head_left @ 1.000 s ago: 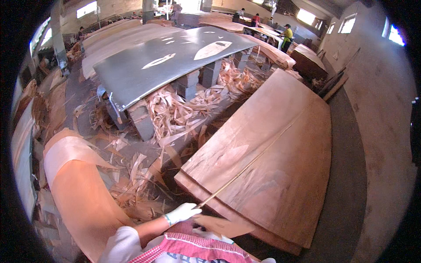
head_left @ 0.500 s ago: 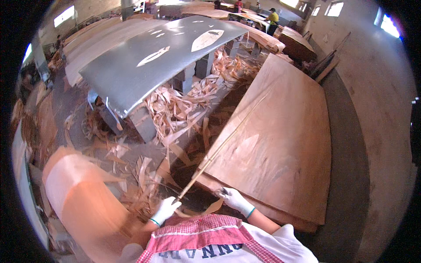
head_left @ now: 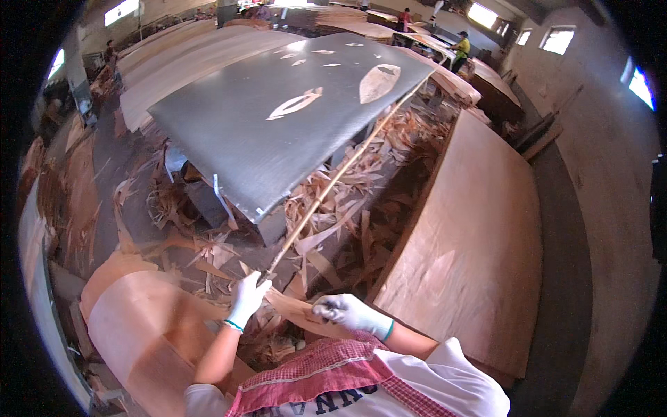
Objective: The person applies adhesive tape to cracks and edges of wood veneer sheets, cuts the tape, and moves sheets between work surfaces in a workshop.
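Note:
My left hand [head_left: 247,300], in a white glove, is wrapped round the near end of a long thin stick [head_left: 327,186]. The stick slants up and away, its far end at the far right corner of the dark sheet-topped table [head_left: 229,146]. My right hand [head_left: 342,311], also gloved, is curled closed, with dark patches at its fingers. What it grips cannot be made out. A strip of wood veneer [head_left: 295,311] stretches between the two hands, its right end partly hidden by my right hand. Pale veneer pieces [head_left: 380,83] lie on the dark sheet.
A stack of wide veneer sheets [head_left: 472,250] stands at the right, beside the wall. Curved veneer sheets [head_left: 139,326] lie at the lower left. Torn veneer scraps [head_left: 333,201] litter the floor by the table. A person in yellow [head_left: 461,50] stands far back.
My left hand has moved slightly left and up, and the stick has swung from over the veneer stack to the dark table's edge. My right hand has shifted left over the strip.

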`<state>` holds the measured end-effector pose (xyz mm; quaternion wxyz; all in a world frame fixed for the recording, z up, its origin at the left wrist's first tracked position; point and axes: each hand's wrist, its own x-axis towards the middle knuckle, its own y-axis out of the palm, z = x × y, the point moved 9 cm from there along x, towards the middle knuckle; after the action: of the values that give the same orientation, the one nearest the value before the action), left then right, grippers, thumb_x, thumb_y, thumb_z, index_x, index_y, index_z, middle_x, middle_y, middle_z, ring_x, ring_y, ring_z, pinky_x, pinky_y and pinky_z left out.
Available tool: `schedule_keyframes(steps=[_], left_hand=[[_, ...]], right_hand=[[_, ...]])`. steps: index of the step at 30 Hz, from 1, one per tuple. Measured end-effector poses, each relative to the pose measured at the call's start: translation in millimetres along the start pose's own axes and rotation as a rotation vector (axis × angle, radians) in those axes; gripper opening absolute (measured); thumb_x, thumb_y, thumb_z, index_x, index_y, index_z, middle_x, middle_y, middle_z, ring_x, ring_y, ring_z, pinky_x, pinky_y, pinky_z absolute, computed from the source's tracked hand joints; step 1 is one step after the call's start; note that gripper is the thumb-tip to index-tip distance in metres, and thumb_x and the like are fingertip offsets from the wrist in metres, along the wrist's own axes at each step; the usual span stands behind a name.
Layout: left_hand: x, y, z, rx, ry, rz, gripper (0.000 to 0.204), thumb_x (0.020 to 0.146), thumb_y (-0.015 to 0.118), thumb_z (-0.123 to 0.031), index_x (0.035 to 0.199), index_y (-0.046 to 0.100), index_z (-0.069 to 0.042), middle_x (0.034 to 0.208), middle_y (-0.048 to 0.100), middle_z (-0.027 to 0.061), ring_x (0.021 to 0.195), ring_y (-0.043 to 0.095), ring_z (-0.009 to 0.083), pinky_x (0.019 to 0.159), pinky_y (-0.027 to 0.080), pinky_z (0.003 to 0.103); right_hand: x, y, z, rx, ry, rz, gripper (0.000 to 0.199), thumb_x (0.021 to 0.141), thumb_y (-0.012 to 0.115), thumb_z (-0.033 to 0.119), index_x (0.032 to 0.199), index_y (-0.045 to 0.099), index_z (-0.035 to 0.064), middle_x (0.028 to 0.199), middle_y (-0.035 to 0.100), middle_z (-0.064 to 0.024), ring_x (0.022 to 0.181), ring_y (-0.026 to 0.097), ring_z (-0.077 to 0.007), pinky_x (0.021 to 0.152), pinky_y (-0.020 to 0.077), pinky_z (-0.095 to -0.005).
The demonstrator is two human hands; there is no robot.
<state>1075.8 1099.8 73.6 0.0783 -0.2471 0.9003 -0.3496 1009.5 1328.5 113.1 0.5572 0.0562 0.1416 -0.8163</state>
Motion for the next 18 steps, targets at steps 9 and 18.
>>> schedule_keyframes(steps=[9, 18], left_hand=[[174, -112, 76, -0.067, -0.185, -0.007, 0.029, 0.085, 0.066, -0.029, 0.088, 0.058, -0.002, 0.071, 0.060, 0.0203, 0.066, 0.060, 0.0363, 0.058, 0.045, 0.044], [266, -173, 166, 0.444, -0.050, -0.003, 0.026, 0.090, 0.058, -0.032, 0.092, 0.057, -0.007, 0.069, 0.062, 0.0187, 0.064, 0.063, 0.0381, 0.056, 0.047, 0.050]], right_hand=[[220, -67, 34, -0.054, 0.042, -0.223, 0.026, 0.096, 0.059, 0.027, 0.102, 0.063, 0.0017, 0.083, 0.063, -0.0027, 0.074, 0.050, -0.0071, 0.069, 0.0450, -0.0252], [378, -80, 64, 0.118, -0.017, -0.159, 0.033, 0.099, 0.051, 0.034, 0.108, 0.062, 0.0049, 0.086, 0.062, -0.0018, 0.071, 0.055, -0.0085, 0.063, 0.0478, -0.0258]])
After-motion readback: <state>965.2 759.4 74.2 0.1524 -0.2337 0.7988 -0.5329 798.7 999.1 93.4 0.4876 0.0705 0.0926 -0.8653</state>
